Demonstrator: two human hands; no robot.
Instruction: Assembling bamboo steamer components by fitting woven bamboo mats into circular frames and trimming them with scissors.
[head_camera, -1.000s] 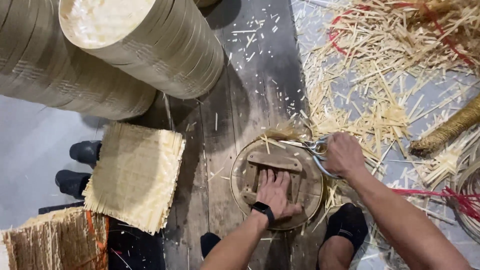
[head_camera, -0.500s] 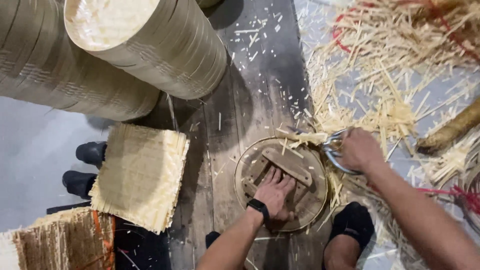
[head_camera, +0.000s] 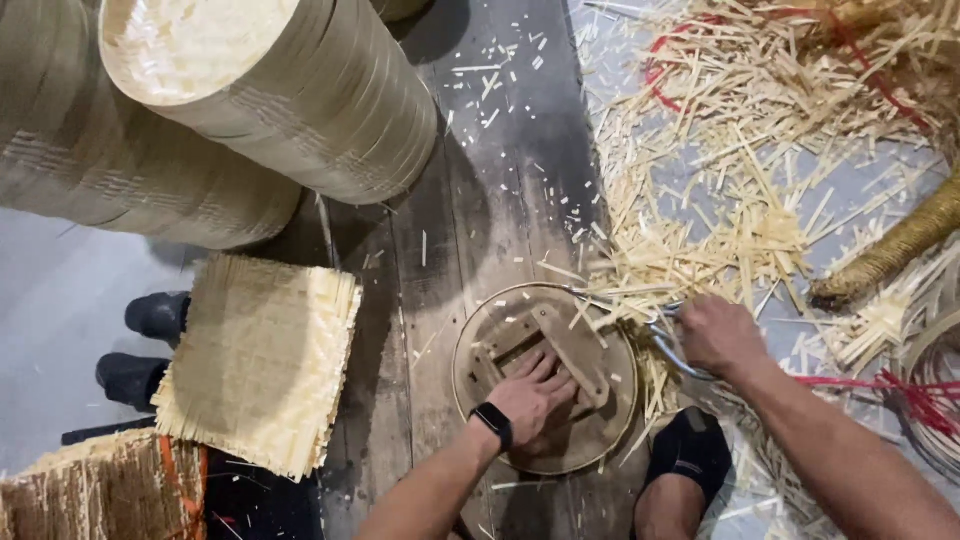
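Nearest us, our left hand (head_camera: 535, 395), with a black wristband (head_camera: 493, 424), lies flat with fingers together and spread forward across the wooden crossbars of a round bamboo steamer lid (head_camera: 545, 375), pinning it to the dark plank floor (head_camera: 470, 200); our right hand (head_camera: 720, 335) is clenched on the handles of metal shears (head_camera: 665, 340) at the lid's right edge, where pale woven strips (head_camera: 610, 310) jut past the rim; we judge the step in hand to be trimming that overhang flush, and the next move seems to call for turning the lid under the palm so an uncut stretch meets the blades; our dark shoe (head_camera: 690, 455) sits just beside the lid; to the left lies a square woven bamboo mat (head_camera: 260, 360), with another person's black shoes (head_camera: 150, 345) beyond it; farther off, bamboo offcuts (head_camera: 740, 200) litter the floor and stacked steamer rings (head_camera: 290, 90) lean in; the blades are hidden by strips, and the stack is cut off.
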